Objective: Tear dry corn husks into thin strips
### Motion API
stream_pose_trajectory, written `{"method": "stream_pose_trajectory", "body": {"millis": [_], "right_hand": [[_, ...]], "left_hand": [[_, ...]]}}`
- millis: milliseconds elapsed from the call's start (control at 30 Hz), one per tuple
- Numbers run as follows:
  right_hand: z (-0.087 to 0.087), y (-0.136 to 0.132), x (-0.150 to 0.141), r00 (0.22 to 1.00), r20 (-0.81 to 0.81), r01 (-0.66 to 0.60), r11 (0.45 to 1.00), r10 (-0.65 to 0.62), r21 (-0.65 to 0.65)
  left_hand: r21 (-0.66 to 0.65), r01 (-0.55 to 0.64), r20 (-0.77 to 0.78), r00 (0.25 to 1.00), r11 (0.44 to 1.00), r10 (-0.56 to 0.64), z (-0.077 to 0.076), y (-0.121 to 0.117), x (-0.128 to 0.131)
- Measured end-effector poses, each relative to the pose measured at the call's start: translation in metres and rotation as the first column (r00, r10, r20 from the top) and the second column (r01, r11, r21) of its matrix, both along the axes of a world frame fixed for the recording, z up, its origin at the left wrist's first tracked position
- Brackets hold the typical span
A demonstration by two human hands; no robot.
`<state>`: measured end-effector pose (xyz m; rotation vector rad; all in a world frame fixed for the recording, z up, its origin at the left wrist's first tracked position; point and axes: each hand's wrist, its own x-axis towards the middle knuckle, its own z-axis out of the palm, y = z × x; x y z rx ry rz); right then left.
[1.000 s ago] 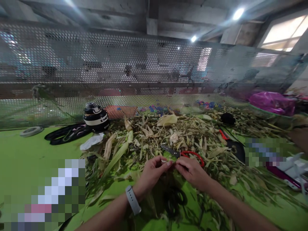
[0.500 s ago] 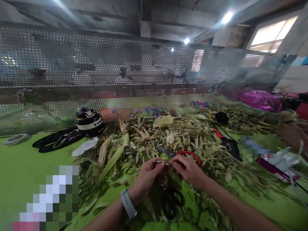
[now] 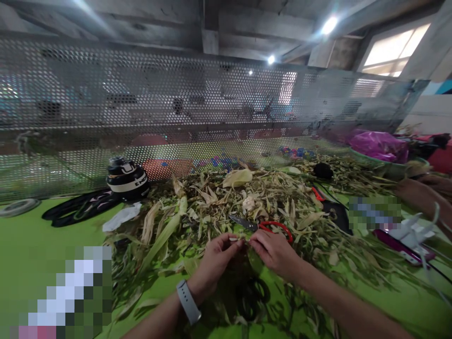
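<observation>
**2 bare hands at a small pale scrap above dry husks**

The left hand [image 3: 217, 256] pinches the small pale scrap [image 3: 240, 237] between thumb and fingers. The right hand's [image 3: 273, 249] fingertips are pinched together just beside it; whether they grip it too is unclear. A grey watch band [image 3: 189, 301] circles the left wrist. Just beyond the fingers lie red-handled scissors [image 3: 251, 226], on a wide heap of dry husks [image 3: 268, 197] over a green surface [image 3: 77, 240]. Farther left stands a black, white-banded container [image 3: 129, 181]; behind, a perforated screen [image 3: 158, 84].
</observation>
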<state>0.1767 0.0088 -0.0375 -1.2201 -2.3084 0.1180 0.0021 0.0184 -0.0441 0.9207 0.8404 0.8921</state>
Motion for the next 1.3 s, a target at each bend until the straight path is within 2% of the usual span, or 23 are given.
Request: {"method": "stream_pose_trajectory", "body": {"millis": [100,167,300,567,633,733,867,1000,1133,1300], "right_hand": [[0.002,0.0,0.001,0.998,-0.039,0.047,0.996,-0.05,-0.079],[0.001,0.002,0.001,0.999,-0.026,0.028,0.995,-0.031,-0.099],[-0.001,0.004,0.002,0.999,0.009,-0.047,0.999,0.047,-0.003],[0.001,-0.001,-0.002,0.989,0.128,-0.091,0.983,0.07,0.163],[0.003,-0.003,-0.002,0.995,0.064,-0.086,0.989,0.078,0.121],[0.009,-0.005,0.0,0.997,-0.053,-0.051,0.998,0.049,-0.027],[0.013,-0.003,0.003,0.997,-0.077,-0.007,0.989,-0.005,-0.15],[0.007,0.0,0.001,0.999,-0.007,-0.044,0.994,0.043,-0.1],[0.002,0.0,-0.002,0.995,0.093,-0.025,0.999,0.027,-0.032],[0.005,0.0,-0.001,0.999,-0.022,0.043,0.988,-0.047,-0.145]], "left_hand": [[-0.002,0.025,0.043,0.999,1.0,-0.025,0.001,-0.001,0.0],[0.017,0.009,0.037,0.999,1.0,-0.009,0.002,-0.002,0.0],[-0.015,0.002,0.004,1.0,1.0,-0.002,0.004,-0.002,0.0],[-0.019,-0.039,-0.014,0.999,0.999,0.038,0.004,-0.001,0.0],[-0.027,-0.01,0.02,1.0,1.0,0.011,0.005,-0.002,0.0],[-0.053,0.071,0.076,0.995,0.996,-0.067,0.005,-0.003,0.0],[-0.015,0.117,0.086,0.99,0.993,-0.115,0.003,-0.004,0.001],[0.052,0.099,-0.008,0.995,0.994,-0.099,0.001,-0.002,0.002],[0.068,0.089,-0.078,0.993,0.994,-0.083,0.001,0.001,0.001],[0.035,0.071,0.021,0.997,0.997,-0.072,0.001,0.001,0.0]]}}
